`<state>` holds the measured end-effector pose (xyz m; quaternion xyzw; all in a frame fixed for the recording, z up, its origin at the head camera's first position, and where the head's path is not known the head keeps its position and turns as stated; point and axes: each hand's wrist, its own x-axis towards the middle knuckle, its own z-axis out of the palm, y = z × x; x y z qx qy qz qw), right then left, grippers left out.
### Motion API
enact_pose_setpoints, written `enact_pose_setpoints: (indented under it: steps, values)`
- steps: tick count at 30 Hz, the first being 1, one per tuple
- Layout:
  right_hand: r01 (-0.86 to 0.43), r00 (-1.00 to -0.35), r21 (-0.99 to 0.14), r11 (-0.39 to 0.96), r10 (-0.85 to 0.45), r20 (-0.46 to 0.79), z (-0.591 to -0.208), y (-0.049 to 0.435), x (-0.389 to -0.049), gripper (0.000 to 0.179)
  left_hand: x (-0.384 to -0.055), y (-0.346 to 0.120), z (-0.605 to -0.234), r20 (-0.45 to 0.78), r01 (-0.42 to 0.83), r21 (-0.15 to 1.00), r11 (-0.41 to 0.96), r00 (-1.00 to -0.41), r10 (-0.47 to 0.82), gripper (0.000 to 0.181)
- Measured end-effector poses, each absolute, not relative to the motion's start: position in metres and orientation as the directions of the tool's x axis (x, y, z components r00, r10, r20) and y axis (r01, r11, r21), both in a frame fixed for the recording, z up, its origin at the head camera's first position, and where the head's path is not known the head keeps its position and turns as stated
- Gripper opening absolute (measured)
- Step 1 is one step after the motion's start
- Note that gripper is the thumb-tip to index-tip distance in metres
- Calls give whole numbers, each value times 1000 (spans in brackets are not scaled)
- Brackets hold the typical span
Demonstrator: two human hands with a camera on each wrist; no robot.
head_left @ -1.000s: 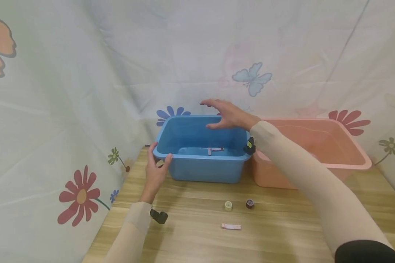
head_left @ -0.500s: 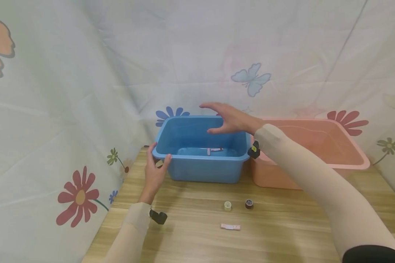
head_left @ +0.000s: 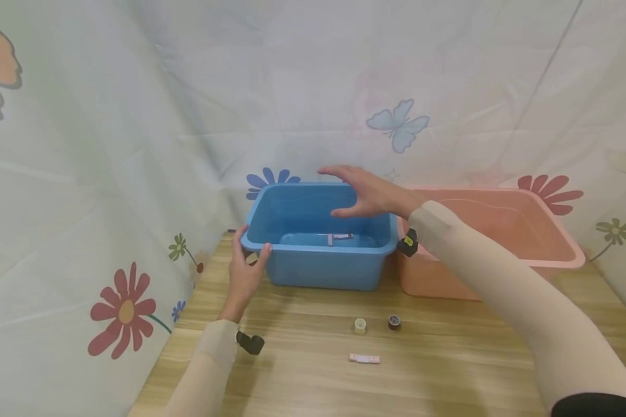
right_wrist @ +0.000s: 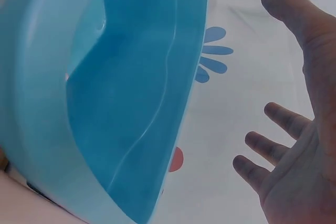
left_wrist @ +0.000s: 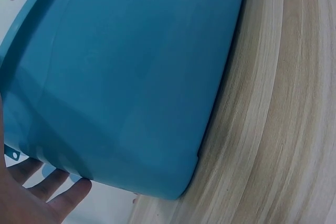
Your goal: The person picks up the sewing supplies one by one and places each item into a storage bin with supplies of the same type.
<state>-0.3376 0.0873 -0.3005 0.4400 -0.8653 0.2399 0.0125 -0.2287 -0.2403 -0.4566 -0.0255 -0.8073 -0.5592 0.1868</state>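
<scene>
Blue plastic tub [head_left: 324, 269] (smooth, round-cornered)

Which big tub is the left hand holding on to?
The blue tub, on the left: the left hand grips its near left corner. No hand grips the pink tub.

The left arm [head_left: 197, 376] reaches forward in a pale sleeve [head_left: 218, 343], and the left hand [head_left: 244, 279] is set in a grasp, its thumb [head_left: 264, 256] parted from the fingers [left_wrist: 69, 199]. The right arm [head_left: 506, 295] slants forward and inward, likewise sleeved (a dark band of cloth [head_left: 597, 405] shows farther up), and the right hand [head_left: 372, 194] hangs in the air, fingers extended leftward, thumb standing well apart from them.
</scene>
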Motion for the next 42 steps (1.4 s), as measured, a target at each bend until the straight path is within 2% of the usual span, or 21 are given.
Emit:
enact_pose_setpoints:
  steps: [20,27,36,42]
  values:
    - [-761,-614,-405,507,-765,195,-304,93,-319,90,-229,-241,-457,324,240,894,377,-929,-178,75]
    - [-797,-581,-364,482,-776,245,-309,97,-311,89,-228,-240,-457,331,248,893,376,-927,-174,75]
    - [-785,-605,-362,502,-746,277,-311,105,-299,92,-230,-239,-457,339,255,890,377,-924,-176,74]
    - [-810,-577,-340,477,-750,324,-317,111,-294,92,-229,-239,-457,334,253,894,371,-927,-172,75]
